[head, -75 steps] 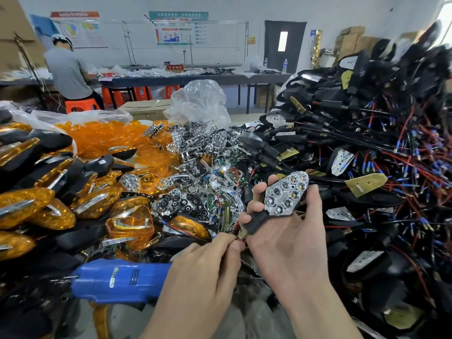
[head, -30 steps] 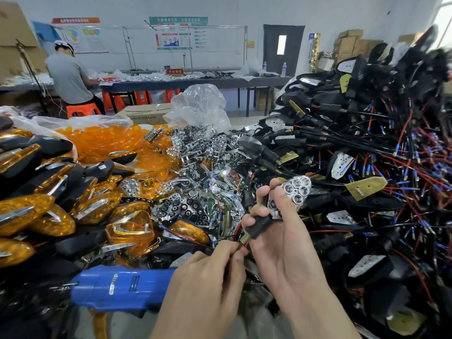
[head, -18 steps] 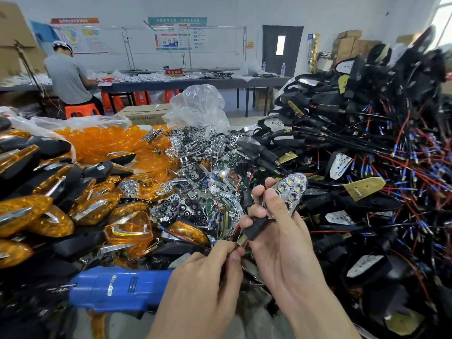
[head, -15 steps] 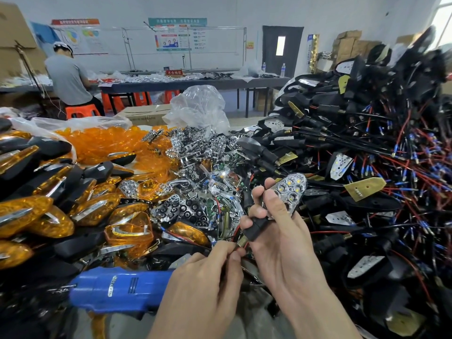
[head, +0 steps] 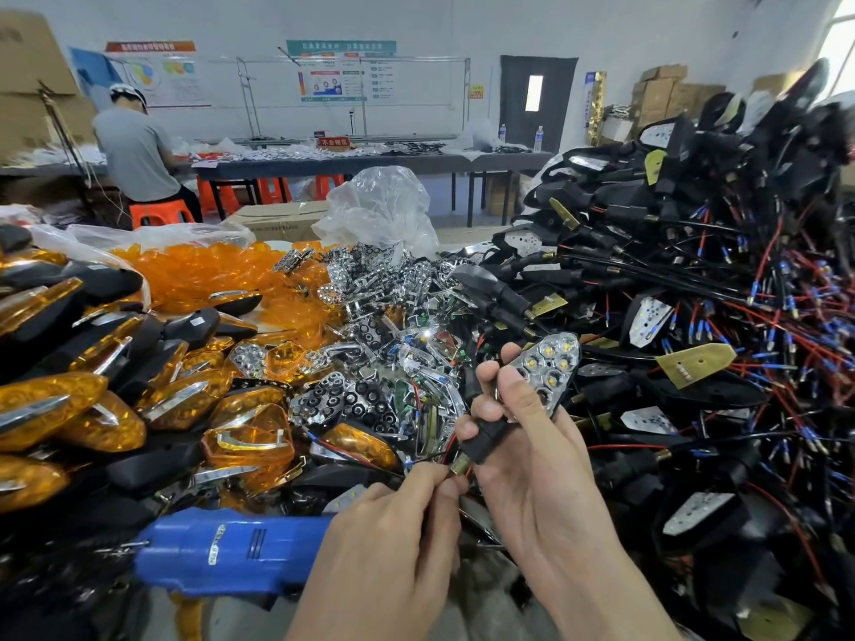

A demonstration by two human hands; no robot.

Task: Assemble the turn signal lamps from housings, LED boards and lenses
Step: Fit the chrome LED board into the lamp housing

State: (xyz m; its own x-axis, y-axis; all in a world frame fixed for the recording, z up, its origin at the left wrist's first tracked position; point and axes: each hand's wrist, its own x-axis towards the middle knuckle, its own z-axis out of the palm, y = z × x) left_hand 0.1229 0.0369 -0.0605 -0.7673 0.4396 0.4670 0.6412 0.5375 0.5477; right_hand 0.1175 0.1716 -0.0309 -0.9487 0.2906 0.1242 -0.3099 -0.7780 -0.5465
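My right hand [head: 532,451] grips a black lamp housing [head: 486,439] by its stem, thumb laid over the chrome LED reflector [head: 553,367] seated in it. Several yellow LEDs show in the reflector's cells. My left hand [head: 393,538] pinches the thin wires [head: 428,458] that leave the brass threaded end of the stem [head: 459,465]. A heap of loose chrome reflectors and LED boards [head: 370,316] lies behind my hands. Orange lenses [head: 194,275] are piled at the back left.
A big tangle of black housings with red and blue wires [head: 694,293] fills the right. Finished amber lamps [head: 69,409] stack at the left. A blue power screwdriver [head: 231,548] lies near my left wrist. A person [head: 134,150] sits at a far table.
My right thumb moved up over the reflector, then slid back a little, and the housing tilted slightly. My left hand kept its pinch on the wires at the stem end.
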